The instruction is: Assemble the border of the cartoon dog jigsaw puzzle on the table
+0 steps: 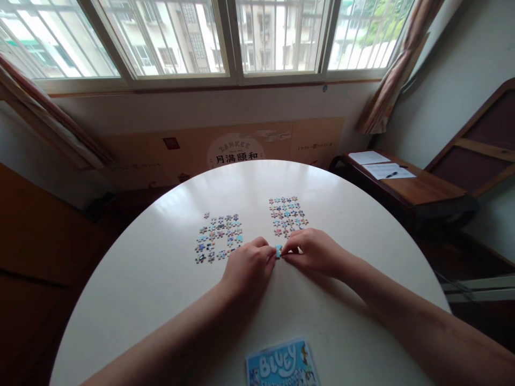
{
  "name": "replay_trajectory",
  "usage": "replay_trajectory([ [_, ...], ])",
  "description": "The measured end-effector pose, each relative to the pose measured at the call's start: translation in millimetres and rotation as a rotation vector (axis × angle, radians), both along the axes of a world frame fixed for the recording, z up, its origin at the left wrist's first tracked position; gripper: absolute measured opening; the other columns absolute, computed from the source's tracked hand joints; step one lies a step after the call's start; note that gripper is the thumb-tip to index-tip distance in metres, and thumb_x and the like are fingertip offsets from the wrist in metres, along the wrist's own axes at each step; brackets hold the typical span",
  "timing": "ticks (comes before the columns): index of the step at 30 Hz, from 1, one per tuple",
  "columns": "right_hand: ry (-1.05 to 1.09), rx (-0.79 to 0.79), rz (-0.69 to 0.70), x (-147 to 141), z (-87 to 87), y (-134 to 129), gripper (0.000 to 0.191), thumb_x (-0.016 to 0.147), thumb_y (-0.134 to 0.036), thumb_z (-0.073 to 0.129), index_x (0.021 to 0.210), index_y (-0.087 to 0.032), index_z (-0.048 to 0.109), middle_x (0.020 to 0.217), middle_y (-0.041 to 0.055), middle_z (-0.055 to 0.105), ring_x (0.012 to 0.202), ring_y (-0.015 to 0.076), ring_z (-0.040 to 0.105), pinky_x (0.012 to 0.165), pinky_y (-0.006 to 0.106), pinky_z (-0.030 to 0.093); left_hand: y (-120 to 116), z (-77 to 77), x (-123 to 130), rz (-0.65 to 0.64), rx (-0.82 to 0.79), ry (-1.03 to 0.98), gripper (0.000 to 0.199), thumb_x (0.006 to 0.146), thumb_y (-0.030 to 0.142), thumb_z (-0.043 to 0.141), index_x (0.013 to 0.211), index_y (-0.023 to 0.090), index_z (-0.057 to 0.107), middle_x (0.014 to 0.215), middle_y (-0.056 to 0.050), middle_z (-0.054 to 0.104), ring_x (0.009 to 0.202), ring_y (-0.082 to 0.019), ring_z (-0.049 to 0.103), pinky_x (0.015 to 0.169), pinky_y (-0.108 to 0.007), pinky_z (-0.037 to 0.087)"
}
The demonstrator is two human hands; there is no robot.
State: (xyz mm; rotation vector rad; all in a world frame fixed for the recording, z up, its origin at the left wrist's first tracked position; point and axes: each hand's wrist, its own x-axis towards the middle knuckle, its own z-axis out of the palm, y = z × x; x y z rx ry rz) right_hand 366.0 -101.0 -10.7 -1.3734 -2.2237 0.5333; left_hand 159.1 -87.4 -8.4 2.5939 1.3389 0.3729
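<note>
A light-blue jigsaw puzzle piece [278, 251] is between my two hands, low over the white table. My left hand [250, 264] is closed, its fingertips at the piece's left edge. From the other side my right hand [313, 249] pinches the same piece between thumb and fingers. Whether it is one piece or two joined, I cannot tell. Beyond my left hand lie loose puzzle pieces [220, 234] in rough rows, partly covered by it. Another block of puzzle pieces [283, 208] is laid out beyond my right hand.
The round white table [161, 300] fills the middle. A blue "Bluey" box or card [281, 364] lies near its front edge. To the right, a wooden chair [434, 185] bears papers [386, 170] and a pen. Behind stand a printed cardboard panel [185, 145] and windows.
</note>
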Motion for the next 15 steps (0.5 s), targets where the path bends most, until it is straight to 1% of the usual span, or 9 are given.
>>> replay_trajectory([
  [7, -0.003, 0.011, -0.02, 1.2, -1.6, 1.2, 0.015, 0.083, -0.019, 0.069, 0.087, -0.028, 0.081, 0.079, -0.0018, 0.074, 0.073, 0.0149, 0.065, 0.068, 0.026, 0.043, 0.6, -0.7, -1.2, -0.034, 0.045, 0.035, 0.026, 0.096, 0.028, 0.053, 0.095, 0.027, 0.079, 0.095, -0.003, 0.072, 0.077, -0.019, 0.066, 0.067, -0.03, 0.049],
  [10, -0.007, 0.006, -0.022, 0.9, -2.2, 1.8, 0.015, 0.084, -0.02, 0.069, 0.087, -0.028, 0.082, 0.08, -0.002, 0.074, 0.073, 0.0148, 0.066, 0.068, 0.026, 0.044, -0.7, -0.8, -1.2, -0.067, 0.103, 0.117, 0.023, 0.095, 0.025, 0.054, 0.093, 0.025, 0.077, 0.095, -0.004, 0.07, 0.079, -0.02, 0.065, 0.064, -0.03, 0.048],
  [13, -0.014, -0.008, -0.03, 0.5, -2.3, 1.9, 0.016, 0.084, -0.02, 0.07, 0.088, -0.028, 0.082, 0.08, -0.0021, 0.075, 0.074, 0.0148, 0.066, 0.068, 0.027, 0.045, -3.5, -0.1, -0.9, -0.091, 0.158, 0.207, 0.018, 0.091, 0.018, 0.057, 0.097, 0.023, 0.074, 0.094, -0.005, 0.069, 0.082, -0.022, 0.064, 0.062, -0.03, 0.048],
  [15, -0.016, -0.016, -0.04, 0.1, -2.1, 1.8, 0.016, 0.084, -0.02, 0.07, 0.088, -0.029, 0.082, 0.08, -0.0022, 0.075, 0.074, 0.0149, 0.066, 0.068, 0.027, 0.045, -5.7, 1.1, -0.5, -0.104, 0.181, 0.246, 0.019, 0.091, 0.015, 0.057, 0.1, 0.022, 0.072, 0.094, -0.005, 0.069, 0.083, -0.022, 0.064, 0.06, -0.031, 0.049],
])
